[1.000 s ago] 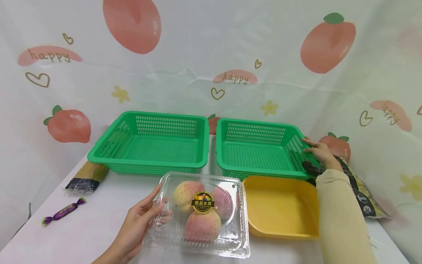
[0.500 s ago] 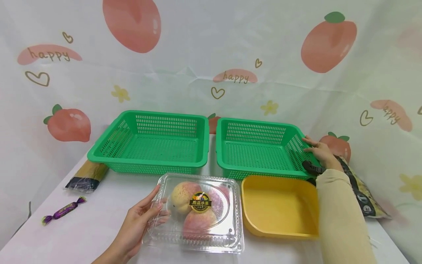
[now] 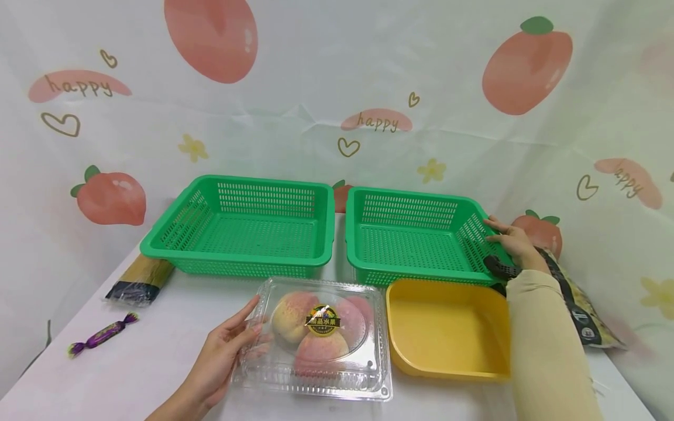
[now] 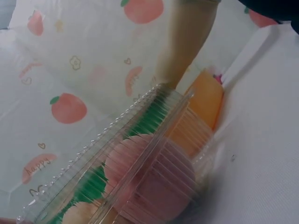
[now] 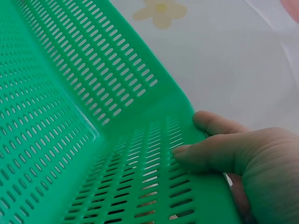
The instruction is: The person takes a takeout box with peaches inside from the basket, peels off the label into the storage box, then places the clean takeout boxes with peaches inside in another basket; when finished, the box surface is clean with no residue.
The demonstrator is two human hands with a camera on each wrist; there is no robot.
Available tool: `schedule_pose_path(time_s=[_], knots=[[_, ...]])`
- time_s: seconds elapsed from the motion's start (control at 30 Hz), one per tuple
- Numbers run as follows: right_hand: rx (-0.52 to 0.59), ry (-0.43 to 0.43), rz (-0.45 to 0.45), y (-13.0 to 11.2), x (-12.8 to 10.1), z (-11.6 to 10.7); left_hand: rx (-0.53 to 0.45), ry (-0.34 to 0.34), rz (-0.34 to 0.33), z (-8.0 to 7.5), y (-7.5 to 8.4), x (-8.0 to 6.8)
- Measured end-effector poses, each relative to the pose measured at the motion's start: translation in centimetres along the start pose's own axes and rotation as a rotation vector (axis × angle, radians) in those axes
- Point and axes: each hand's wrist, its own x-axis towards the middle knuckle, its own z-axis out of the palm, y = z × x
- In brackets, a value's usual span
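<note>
Two hands are busy: your left hand (image 3: 221,356) grips the left edge of the clear clamshell box of peaches (image 3: 318,339), which lies on the white worktop (image 3: 142,362) beside the yellow tray (image 3: 447,330), while your right hand (image 3: 513,244) curls its fingers (image 5: 205,151) over the right green basket's (image 3: 416,240) rim.

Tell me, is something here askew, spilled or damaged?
Nothing is spilled or broken. The clear box of peaches is shut and lies a little skewed to the table edge, held by the left hand. The right hand grips the right basket. Both baskets sit straight.
</note>
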Motion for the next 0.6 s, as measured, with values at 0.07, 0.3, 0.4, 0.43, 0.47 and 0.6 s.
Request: schedule_pose_path(time_s=[0.07,0.3,0.4,0.43,0.47,0.6], knots=[[-0.004,0.0,0.001,-0.01,-0.08,0.0,0.004,0.001,-0.008,0.01,0.08,-0.04],[-0.012,0.001,0.002,0.06,-0.15,-0.15,0.0,0.018,-0.018,0.28,0.29,-0.34],[-0.025,0.003,0.003,0.03,-0.11,-0.13,-0.007,0.021,-0.026,0.45,0.22,-0.43],[-0.029,0.004,0.005,0.01,-0.1,-0.13,-0.006,0.019,-0.031,0.47,0.2,-0.46],[-0.032,0.003,0.007,-0.03,-0.09,-0.14,0.003,0.015,-0.033,0.48,0.19,-0.48],[-0.031,0.001,0.024,-0.43,-0.13,-0.24,0.069,-0.025,-0.039,0.23,0.46,-0.49]])
